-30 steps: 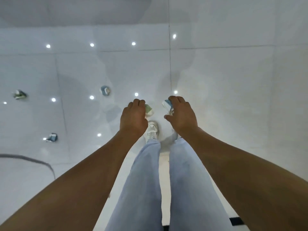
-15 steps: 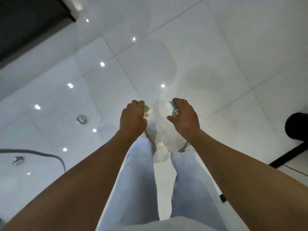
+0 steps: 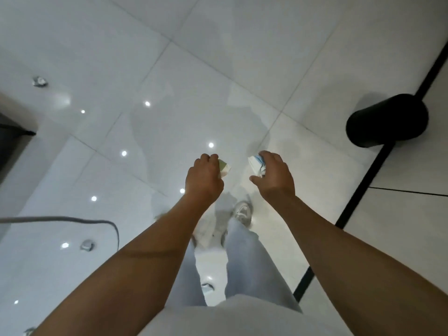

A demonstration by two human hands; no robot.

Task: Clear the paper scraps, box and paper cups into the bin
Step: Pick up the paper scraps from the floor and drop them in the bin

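A: What do the 2 hands hold?

B: The left hand (image 3: pixel 203 179), at centre of the frame, has fingers curled round a crumpled paper scrap (image 3: pixel 224 167), greenish-white; it sticks out on the right side of the fist. The right hand (image 3: pixel 274 177), just beside at centre-right, grips a 2nd scrap (image 3: pixel 256 163), white w/ blue marks, between curled fingers and thumb. The hands are apart and do not touch each other.

A: And the bin?

B: A black cylinder bin (image 3: pixel 388 120) stands at the right edge, upper half of the frame, on a black floor line (image 3: pixel 358 190). It is well apart from both hands.

A: More scraps on the floor?

B: Yes, about 4 small crumpled pieces on the glossy white tile floor (image 3: pixel 218 57): 1 at upper left (image 3: pixel 39 81), 1 at lower left (image 3: pixel 87 245), 1 between the legs at bottom centre (image 3: pixel 207 287), and 1 at the bottom-left corner (image 3: pixel 29 331), cut off by the frame edge. They are blurred, so I cannot tell scrap or cup.

A: Other things?

B: A grey cable (image 3: pixel 72 218) curves at the left. Pale blue jeans (image 3: pixel 244 263) and a white shoe (image 3: pixel 242 212) show below the hands.
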